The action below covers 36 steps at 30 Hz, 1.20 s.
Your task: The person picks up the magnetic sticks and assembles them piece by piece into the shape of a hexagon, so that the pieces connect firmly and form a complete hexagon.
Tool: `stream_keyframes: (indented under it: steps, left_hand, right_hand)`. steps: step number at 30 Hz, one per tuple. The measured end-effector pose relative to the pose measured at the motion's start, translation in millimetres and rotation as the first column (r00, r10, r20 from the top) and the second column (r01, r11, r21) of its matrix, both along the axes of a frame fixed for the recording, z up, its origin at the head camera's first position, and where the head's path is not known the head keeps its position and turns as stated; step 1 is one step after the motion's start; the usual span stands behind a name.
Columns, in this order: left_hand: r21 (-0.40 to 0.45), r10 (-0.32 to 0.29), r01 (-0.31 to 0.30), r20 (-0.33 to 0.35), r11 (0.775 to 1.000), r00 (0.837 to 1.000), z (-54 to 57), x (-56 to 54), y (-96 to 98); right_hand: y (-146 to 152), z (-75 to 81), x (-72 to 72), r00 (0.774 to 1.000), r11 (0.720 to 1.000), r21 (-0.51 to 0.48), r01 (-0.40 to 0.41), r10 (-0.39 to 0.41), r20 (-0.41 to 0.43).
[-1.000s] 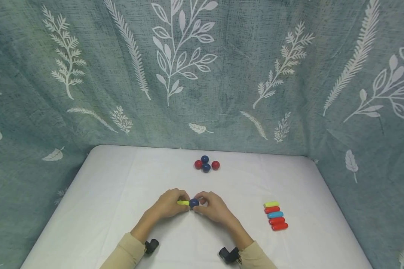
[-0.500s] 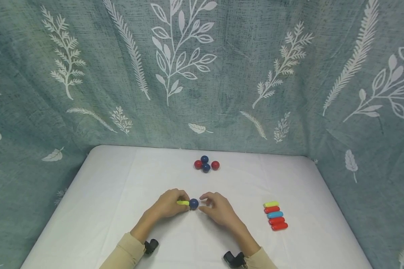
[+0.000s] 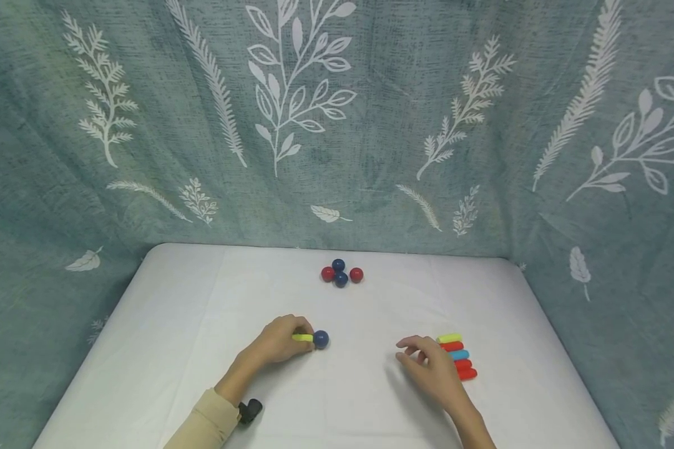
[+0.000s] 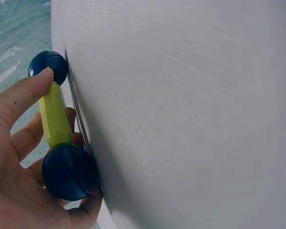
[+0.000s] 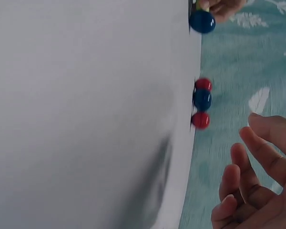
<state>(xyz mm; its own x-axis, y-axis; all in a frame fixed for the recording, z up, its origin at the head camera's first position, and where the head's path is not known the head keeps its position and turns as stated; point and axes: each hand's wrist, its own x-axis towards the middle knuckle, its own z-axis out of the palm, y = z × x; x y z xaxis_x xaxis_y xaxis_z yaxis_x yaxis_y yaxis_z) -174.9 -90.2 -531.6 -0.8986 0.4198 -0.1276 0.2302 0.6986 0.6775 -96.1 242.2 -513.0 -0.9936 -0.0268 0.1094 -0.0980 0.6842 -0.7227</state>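
My left hand (image 3: 281,340) grips a yellow-green rod (image 4: 56,114) with a blue ball at each end. The upper ball (image 4: 48,66) lies under my thumb in the left wrist view, while the lower ball (image 4: 69,171) sits by the other fingers. In the head view only the right-hand blue ball (image 3: 321,339) shows, at the fingertips. My right hand (image 3: 429,368) holds nothing, its fingers loosely bent. It hovers just left of a row of short rods: a yellow-green one (image 3: 449,338), a blue one (image 3: 459,355) and red ones (image 3: 468,374), partly hidden behind it.
Towards the far edge of the white table (image 3: 247,280) is a cluster of loose balls, with two blue balls (image 3: 341,279) and two red balls (image 3: 356,275). A green leaf-patterned cloth (image 3: 371,125) hangs behind the table.
My right hand has let go of the blue ball and moved right, up to the row of rods. My left hand still holds the rod and balls in about the same place.
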Motion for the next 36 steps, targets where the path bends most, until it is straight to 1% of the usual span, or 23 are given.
stream_keyframes:
  steps: [5, 8, 10, 12, 15, 18, 22, 25, 28, 30, 36]
  left_hand:
    - [0.004, 0.005, -0.005, 0.000, 1.000, 1.000, -0.2, 0.7, -0.8]
    - [0.006, 0.006, -0.006, -0.001, 1.000, 1.000, -0.4, 1.1, -0.7]
    - [0.007, 0.009, -0.009, 0.000, 1.000, 1.000, -0.2, 1.5, -0.4]
    - [0.008, 0.012, -0.012, 0.004, 1.000, 1.000, 0.0, 2.1, -0.1]
    - [0.008, 0.012, -0.012, 0.007, 1.000, 1.000, 0.4, 2.6, 0.3]
    - [0.011, 0.009, -0.009, 0.009, 1.000, 1.000, 0.8, 2.7, 0.4]
    - [0.014, 0.006, -0.006, 0.004, 1.000, 1.000, 0.4, 2.3, 0.3]
    - [0.014, 0.008, -0.008, -0.001, 1.000, 1.000, -0.8, 1.7, -0.4]
    - [0.012, 0.008, -0.008, 0.000, 1.000, 1.000, -2.2, 1.8, -0.6]
    - [0.008, 0.010, -0.010, 0.002, 1.000, 1.000, -2.7, 1.9, -0.4]
    - [0.015, 0.015, -0.016, 0.005, 1.000, 1.000, -0.6, 2.0, 0.2]
  right_hand:
    - [36, -3.2, 20.5, 0.998, 0.999, 0.009, 0.032, -0.032, -0.058]
    - [57, -5.2, 30.1, 0.994, 0.997, 0.052, 0.060, -0.054, -0.098]
    - [72, -5.8, 35.4, 0.993, 0.992, 0.087, 0.094, -0.087, -0.086]
    - [86, -5.0, 38.9, 0.992, 0.984, 0.128, 0.124, -0.121, -0.037]
    - [104, -3.5, 41.0, 0.983, 0.971, 0.187, 0.148, -0.165, 0.080]
    - [114, -2.9, 40.3, 0.965, 0.963, 0.227, 0.147, -0.190, 0.183]
    - [118, -4.9, 37.9, 0.932, 0.962, 0.225, 0.153, -0.216, 0.290]
    - [117, -8.8, 36.3, 0.910, 0.964, 0.225, 0.140, -0.215, 0.354]
    - [117, -12.6, 37.2, 0.900, 0.965, 0.230, 0.125, -0.207, 0.383]
    - [117, -14.0, 38.4, 0.903, 0.965, 0.231, 0.122, -0.205, 0.378]
    - [118, -12.3, 39.1, 0.931, 0.970, 0.202, 0.132, -0.191, 0.311]
